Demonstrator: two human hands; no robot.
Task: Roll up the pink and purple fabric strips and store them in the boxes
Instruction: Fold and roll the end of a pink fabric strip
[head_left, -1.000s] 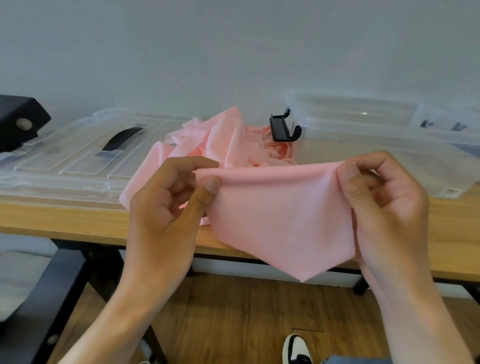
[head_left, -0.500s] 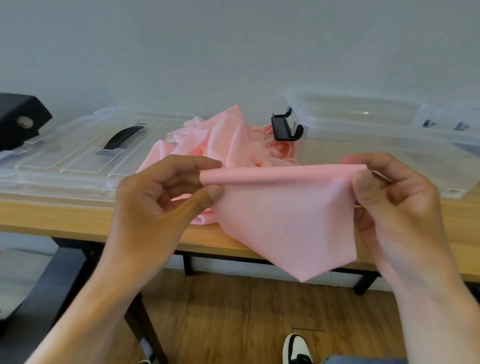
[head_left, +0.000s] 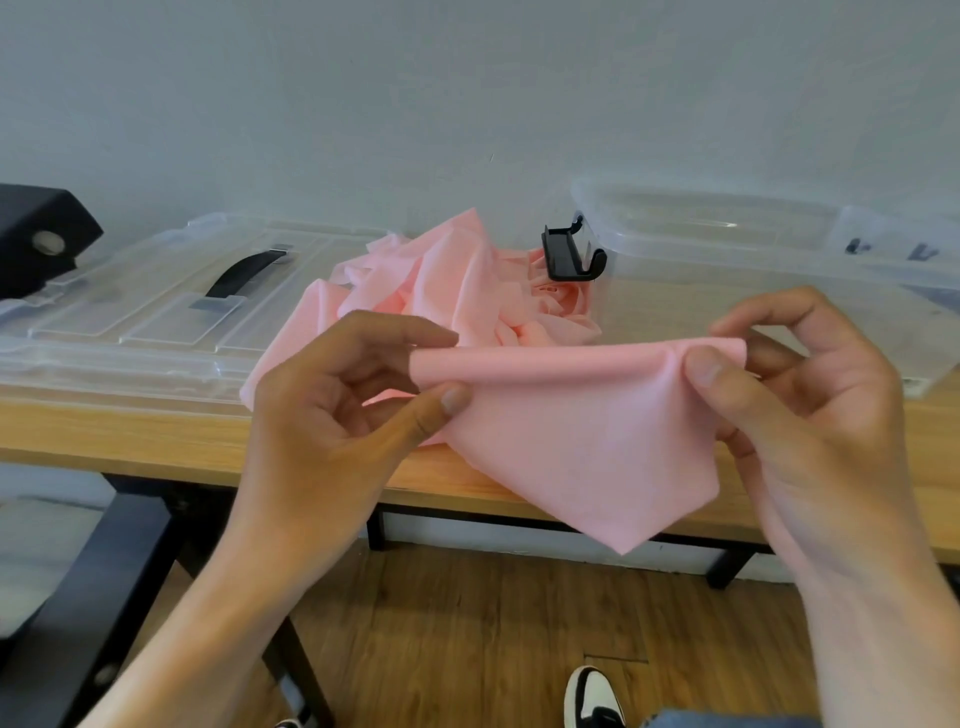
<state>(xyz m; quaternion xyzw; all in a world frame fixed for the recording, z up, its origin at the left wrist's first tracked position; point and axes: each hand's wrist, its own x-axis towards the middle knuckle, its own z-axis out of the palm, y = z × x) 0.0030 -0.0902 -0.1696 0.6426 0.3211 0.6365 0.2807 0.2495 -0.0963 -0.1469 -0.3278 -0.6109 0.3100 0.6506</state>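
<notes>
The pink strip (head_left: 582, 441) hung in the air in front of the near edge of the counter (head_left: 130, 431), its top edge turned over into a first narrow roll and its free end drooping to a point below, while the rest trailed back to the crumpled pink heap (head_left: 457, 291) lying on the counter between the two clear containers. The left hand (head_left: 332, 415) pinched the left end of the roll between thumb and forefinger, and the right hand (head_left: 795, 395) pinched the right end the same way, fingers curled close around the cloth. To roll well from here, both ends probably needed to turn together and at one pace, with the cloth kept lightly taut between them, or the roll would go cone-shaped and slack. The fabric looked thin and slippery, so short turns with renewed pinches seemed safer than long ones. The open box (head_left: 753, 270) stood at the far right, just behind the right hand, ready for the finished roll; a clear lid (head_left: 156, 312) lay at the far left. No purple strip was in view.
</notes>
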